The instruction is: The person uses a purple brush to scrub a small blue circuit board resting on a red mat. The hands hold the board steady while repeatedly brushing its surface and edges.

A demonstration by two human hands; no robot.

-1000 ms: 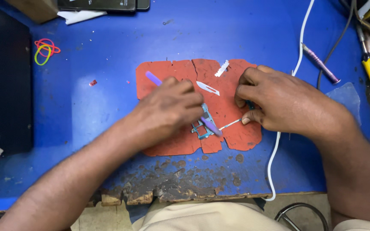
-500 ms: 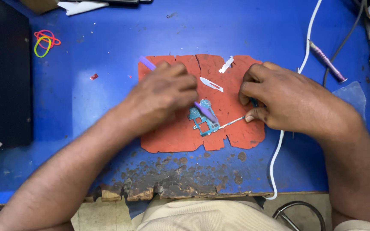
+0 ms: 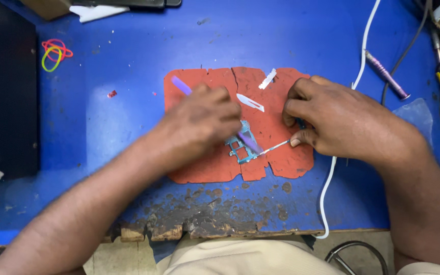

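Left hand (image 3: 204, 122) gripping purple-handled tool (image 3: 182, 85) over small teal circuit frame (image 3: 240, 147); right hand (image 3: 342, 119) pinching thin metal tweezers (image 3: 276, 148); cracked orange mat (image 3: 281, 158).

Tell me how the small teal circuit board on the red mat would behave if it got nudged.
The circuit board looks thin and cut out with open windows, so it is probably light and would slide easily. That may be why the right hand and the left hand with its purple tool stay close. Its slim frame seems likely to bend or crack if forced.
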